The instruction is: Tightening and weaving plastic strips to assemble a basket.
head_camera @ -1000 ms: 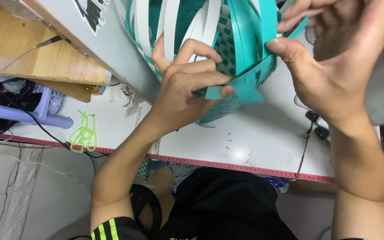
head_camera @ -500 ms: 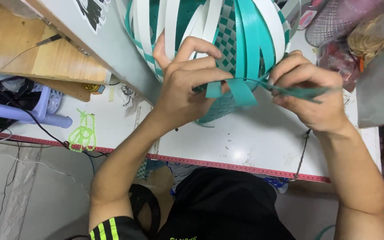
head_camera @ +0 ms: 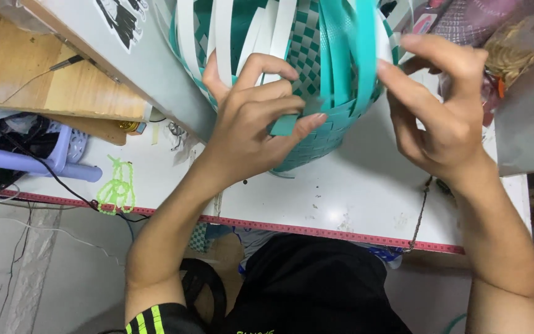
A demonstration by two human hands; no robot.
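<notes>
- A short teal strip (head_camera: 284,125) is pinched between thumb and fingers of the left hand (head_camera: 248,124).
- The basket (head_camera: 316,80) rim is touched by the half-open right hand (head_camera: 440,117); nothing is gripped.
- The basket rests between both hands on the white table (head_camera: 341,198).

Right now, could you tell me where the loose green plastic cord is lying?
In the head view the green cord lies on the white table, left of the left hand, beside the red tape measure along its edge.

Evenly, softly lit from above — faint shadows, mild sheen on the white table (head_camera: 366,185), slight motion blur.
</notes>
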